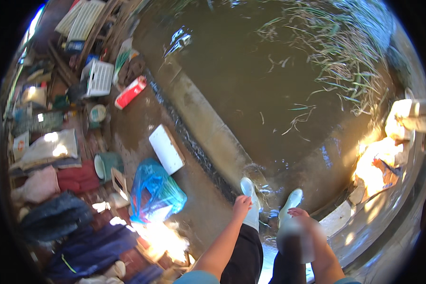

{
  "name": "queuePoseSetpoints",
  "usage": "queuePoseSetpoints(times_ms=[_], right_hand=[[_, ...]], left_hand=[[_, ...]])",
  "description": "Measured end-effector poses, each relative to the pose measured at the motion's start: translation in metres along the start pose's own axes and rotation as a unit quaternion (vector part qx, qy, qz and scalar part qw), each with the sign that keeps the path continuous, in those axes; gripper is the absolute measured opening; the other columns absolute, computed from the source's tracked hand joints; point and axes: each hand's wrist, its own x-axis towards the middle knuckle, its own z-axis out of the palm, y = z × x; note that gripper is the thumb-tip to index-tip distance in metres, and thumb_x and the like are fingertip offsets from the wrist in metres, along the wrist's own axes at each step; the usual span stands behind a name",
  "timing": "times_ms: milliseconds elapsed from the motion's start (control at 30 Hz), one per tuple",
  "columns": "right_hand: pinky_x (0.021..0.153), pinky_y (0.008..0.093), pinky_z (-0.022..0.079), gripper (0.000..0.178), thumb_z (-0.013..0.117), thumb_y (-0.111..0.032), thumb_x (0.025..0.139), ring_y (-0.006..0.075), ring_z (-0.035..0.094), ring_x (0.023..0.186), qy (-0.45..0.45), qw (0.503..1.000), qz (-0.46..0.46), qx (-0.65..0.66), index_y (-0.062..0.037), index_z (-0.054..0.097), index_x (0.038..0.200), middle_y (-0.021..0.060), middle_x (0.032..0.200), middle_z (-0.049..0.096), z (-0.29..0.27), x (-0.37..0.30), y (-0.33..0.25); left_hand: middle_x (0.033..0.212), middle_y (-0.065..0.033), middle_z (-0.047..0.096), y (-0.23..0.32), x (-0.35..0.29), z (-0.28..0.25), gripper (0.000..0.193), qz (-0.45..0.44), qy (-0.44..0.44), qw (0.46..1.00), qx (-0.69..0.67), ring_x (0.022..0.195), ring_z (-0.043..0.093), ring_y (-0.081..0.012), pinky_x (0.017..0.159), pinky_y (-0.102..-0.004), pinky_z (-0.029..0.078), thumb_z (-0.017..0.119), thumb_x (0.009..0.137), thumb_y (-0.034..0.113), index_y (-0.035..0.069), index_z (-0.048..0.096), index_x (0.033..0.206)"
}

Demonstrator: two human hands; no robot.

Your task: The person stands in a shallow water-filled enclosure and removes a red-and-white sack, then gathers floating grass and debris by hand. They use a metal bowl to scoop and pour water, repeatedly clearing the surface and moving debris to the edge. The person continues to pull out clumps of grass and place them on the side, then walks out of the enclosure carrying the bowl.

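My left hand [243, 204] hangs over the white left boot [252, 210], its fingers curled in, with nothing visible in them. Above the right boot [292, 198] is my right hand [299, 213], with its fingers loosely bent and apart and no object showing in them. A blurred patch covers part of the right forearm and wrist. Both boots stand in shallow water by the end of a low concrete ledge [203, 118]. Murky brown water [232, 71] spreads ahead of them.
Cut green stalks [336, 52] float at the far right. To the left are a blue plastic bag [149, 189], a white block [167, 149], a red-and-white carton [130, 93], a white crate [100, 78] and piled cloths [57, 217]. A curved wall [388, 213] borders the right side.
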Motion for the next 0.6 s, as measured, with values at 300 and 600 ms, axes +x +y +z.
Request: queuePoseSetpoints(times_ms=[300, 600], right_hand=[[0.069, 0.0265, 0.05, 0.022, 0.054, -0.004, 0.089, 0.0155, 0.061, 0.081, 0.034, 0.997, -0.036, -0.067, -0.0014, 0.058, 0.11, 0.0051, 0.089, 0.064, -0.012, 0.021, -0.055], [0.054, 0.0268, 0.054, 0.011, 0.054, -0.011, 0.093, 0.0142, 0.061, 0.06, 0.088, 0.943, 0.108, -0.301, -0.0022, 0.059, 0.094, 0.0061, 0.075, 0.062, 0.055, 0.048, -0.098]], left_hand=[[0.149, -0.0158, 0.026, 0.017, -0.008, -0.009, 0.063, 0.104, -0.006, 0.979, 0.173, 0.121, 0.048, -0.0311, 0.09, -0.0401, 0.047, 0.064, 0.082, 0.022, 0.018, 0.039, 0.14], [0.112, -0.0072, 0.063, -0.089, 0.009, -0.142, 0.032, 0.007, 0.08, 0.993, 0.091, 0.109, 0.057, -0.0292, 0.091, -0.0411, 0.046, 0.054, 0.089, 0.04, 0.014, 0.07, 0.096]])
